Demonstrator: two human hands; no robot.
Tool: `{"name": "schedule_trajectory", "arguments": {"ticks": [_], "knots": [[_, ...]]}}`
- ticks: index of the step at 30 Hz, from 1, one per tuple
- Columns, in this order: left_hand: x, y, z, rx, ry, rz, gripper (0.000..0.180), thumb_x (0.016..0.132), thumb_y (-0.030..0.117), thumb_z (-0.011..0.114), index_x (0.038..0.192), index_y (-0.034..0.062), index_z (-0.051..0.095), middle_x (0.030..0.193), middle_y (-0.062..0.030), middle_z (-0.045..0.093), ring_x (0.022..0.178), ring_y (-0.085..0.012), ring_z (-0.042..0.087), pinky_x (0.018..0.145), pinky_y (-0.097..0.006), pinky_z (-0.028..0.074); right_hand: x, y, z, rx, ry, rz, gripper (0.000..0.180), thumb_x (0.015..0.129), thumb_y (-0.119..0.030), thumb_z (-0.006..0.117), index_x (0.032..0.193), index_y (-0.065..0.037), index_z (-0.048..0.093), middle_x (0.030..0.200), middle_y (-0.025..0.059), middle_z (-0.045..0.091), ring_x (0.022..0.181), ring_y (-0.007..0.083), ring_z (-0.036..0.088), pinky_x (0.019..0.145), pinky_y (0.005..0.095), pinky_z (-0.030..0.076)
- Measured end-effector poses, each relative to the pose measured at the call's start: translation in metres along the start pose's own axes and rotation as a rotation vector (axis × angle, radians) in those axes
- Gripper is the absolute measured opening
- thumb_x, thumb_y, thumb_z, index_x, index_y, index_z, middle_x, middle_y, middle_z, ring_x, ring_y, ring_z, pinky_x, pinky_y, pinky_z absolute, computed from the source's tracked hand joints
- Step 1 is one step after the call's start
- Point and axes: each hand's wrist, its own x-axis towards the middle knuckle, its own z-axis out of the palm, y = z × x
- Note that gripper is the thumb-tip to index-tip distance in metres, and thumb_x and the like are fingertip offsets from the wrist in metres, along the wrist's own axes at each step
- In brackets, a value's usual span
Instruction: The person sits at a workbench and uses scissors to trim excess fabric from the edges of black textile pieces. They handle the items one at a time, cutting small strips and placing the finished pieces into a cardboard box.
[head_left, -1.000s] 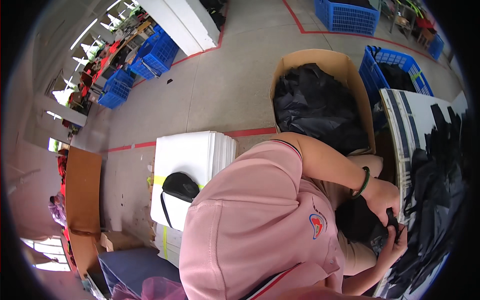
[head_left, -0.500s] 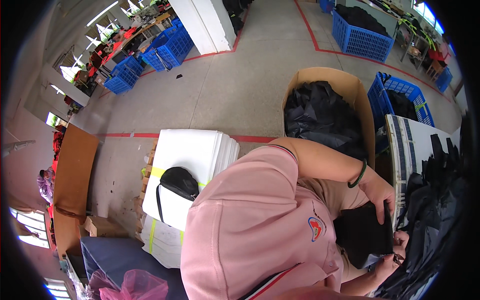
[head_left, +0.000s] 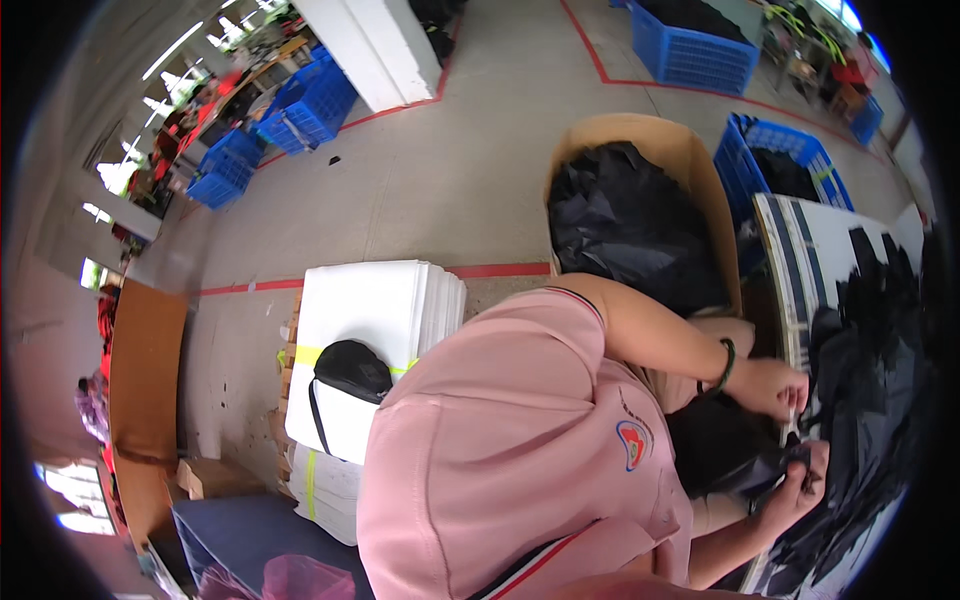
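A black fabric piece (head_left: 722, 440) lies across my lap, against the table's edge. My right hand (head_left: 800, 482) is closed on its gathered end, which pokes up dark between thumb and fingers. Just above it, my left hand (head_left: 772, 388), with a dark band on the wrist, hovers at the white table edge. Its fingers are curled together in a pinch; whatever may be in them is too small to make out. Beside both hands, loose black fabric pieces (head_left: 870, 370) are heaped on the table (head_left: 800, 250).
A cardboard box (head_left: 650, 130) full of black material stands ahead, with a blue crate (head_left: 740, 180) to its right. To the left, a stack of white sheets (head_left: 350, 290) on a pallet carries a black pouch (head_left: 352, 370). A brown board (head_left: 150, 370) stands farther left.
My left hand has come off the black fabric, its fingers now curled at the table edge. My right hand has risen slightly with the fabric's end. The view has shifted a little.
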Motion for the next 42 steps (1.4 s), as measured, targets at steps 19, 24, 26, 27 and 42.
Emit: {"name": "schedule_trajectory", "arguments": {"ticks": [19, 24, 26, 27, 42], "knots": [[0.019, 0.007, 0.035, -0.437, -0.219, -0.176, 0.016, 0.081, -0.009, 0.063, 0.091, 0.0018, 0.059, 0.09, -0.0008, 0.062, 0.085, -0.0073, 0.059, 0.078, -0.023, 0.047, -0.036, 0.018, 0.002, 0.1, 0.408, 0.568, 0.013, 0.081, -0.011, 0.069, 0.083, 0.0, 0.063, 0.069, 0.0016, 0.058, 0.068, 0.0058, 0.05, 0.064, 0.024, 0.043], [0.026, -0.002, 0.038, -0.604, -0.179, -0.338, 0.015, 0.079, -0.008, 0.062, 0.09, 0.0023, 0.061, 0.09, -0.002, 0.062, 0.083, -0.0085, 0.058, 0.078, -0.023, 0.046, -0.045, 0.033, 0.007, 0.189, 0.542, 0.524, 0.013, 0.083, -0.011, 0.068, 0.088, -0.001, 0.061, 0.071, -0.0042, 0.056, 0.069, 0.0048, 0.05, 0.063, 0.0228, 0.043], [0.03, -0.009, 0.039, -0.659, -0.193, -0.375, 0.016, 0.078, -0.007, 0.061, 0.09, 0.0025, 0.061, 0.09, -0.002, 0.063, 0.085, -0.0107, 0.059, 0.081, -0.025, 0.046, -0.046, 0.037, 0.009, 0.218, 0.618, 0.511, 0.013, 0.084, -0.011, 0.067, 0.09, -0.001, 0.061, 0.073, -0.0049, 0.056, 0.067, 0.0039, 0.049, 0.061, 0.0212, 0.042], [0.031, -0.012, 0.04, -0.687, -0.222, -0.383, 0.016, 0.077, -0.008, 0.061, 0.09, 0.0029, 0.061, 0.091, -0.0023, 0.063, 0.086, -0.0108, 0.059, 0.081, -0.025, 0.046, -0.048, 0.037, 0.01, 0.232, 0.656, 0.504, 0.012, 0.085, -0.011, 0.067, 0.091, -0.002, 0.061, 0.074, -0.0052, 0.056, 0.066, 0.0034, 0.049, 0.059, 0.0204, 0.041], [0.042, -0.032, 0.046, -0.695, -0.434, -0.227, 0.015, 0.076, -0.01, 0.062, 0.084, 0.0007, 0.056, 0.108, -0.0122, 0.06, 0.097, -0.0147, 0.057, 0.087, -0.028, 0.045, -0.058, 0.059, -0.005, 0.843, 0.452, 0.881, 0.015, 0.083, -0.016, 0.069, 0.091, -0.004, 0.064, 0.066, -0.0066, 0.051, 0.047, -0.0004, 0.032, 0.042, 0.0181, 0.02]]}}
